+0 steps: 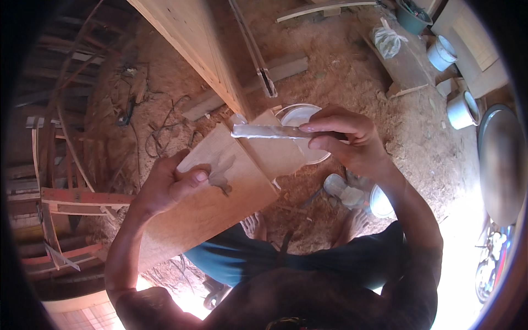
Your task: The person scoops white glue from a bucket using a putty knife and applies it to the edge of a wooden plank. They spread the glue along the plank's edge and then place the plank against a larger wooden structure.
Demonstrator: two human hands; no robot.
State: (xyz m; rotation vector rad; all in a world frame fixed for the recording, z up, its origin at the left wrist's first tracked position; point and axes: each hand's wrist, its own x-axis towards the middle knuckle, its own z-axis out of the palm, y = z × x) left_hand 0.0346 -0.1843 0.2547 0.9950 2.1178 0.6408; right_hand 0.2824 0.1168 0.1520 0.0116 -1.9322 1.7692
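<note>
Mid-frame, right fingers (336, 120) pinch a flat strip (272, 132), left fingers (188, 184) a wooden board (234, 206); likely spreading paste (237, 134), needing even pressure next.

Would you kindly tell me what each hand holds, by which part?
Left hand: wooden board, by its left edge. Right hand: pale strip, by its right end.

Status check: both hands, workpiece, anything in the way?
Left hand gripping board, thumb on top. Right hand pinching pale strip; contact with board unclear. Board has dark patch. Tall plank appears near strip's tip.
</note>
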